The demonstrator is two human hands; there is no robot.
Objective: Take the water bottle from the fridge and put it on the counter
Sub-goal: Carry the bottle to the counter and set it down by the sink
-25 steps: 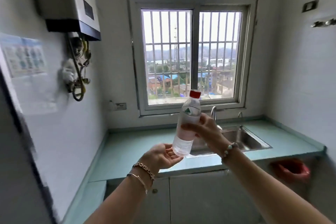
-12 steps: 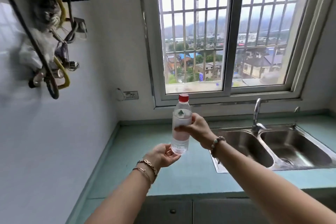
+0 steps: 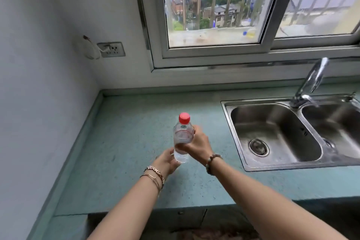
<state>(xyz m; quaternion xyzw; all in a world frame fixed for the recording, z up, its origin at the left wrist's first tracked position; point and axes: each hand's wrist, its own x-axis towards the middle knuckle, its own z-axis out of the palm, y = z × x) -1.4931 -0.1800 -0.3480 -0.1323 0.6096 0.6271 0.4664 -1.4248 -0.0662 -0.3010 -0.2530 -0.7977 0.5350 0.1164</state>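
A clear water bottle (image 3: 183, 136) with a red cap is held upright over the green counter (image 3: 126, 138). My right hand (image 3: 196, 143) wraps around its middle from the right. My left hand (image 3: 167, 160) cups under its bottom end with the fingers spread. Whether the bottle's base touches the counter is hidden by my hands.
A steel double sink (image 3: 292, 132) with a tap (image 3: 311, 82) is set into the counter to the right. White walls close the left and back sides, with a socket (image 3: 112, 49) on the back wall. A window (image 3: 214, 6) stands above the counter.
I have come closer to the counter and look down on it. Both hands have lowered the bottle toward the counter top, left of the sink.
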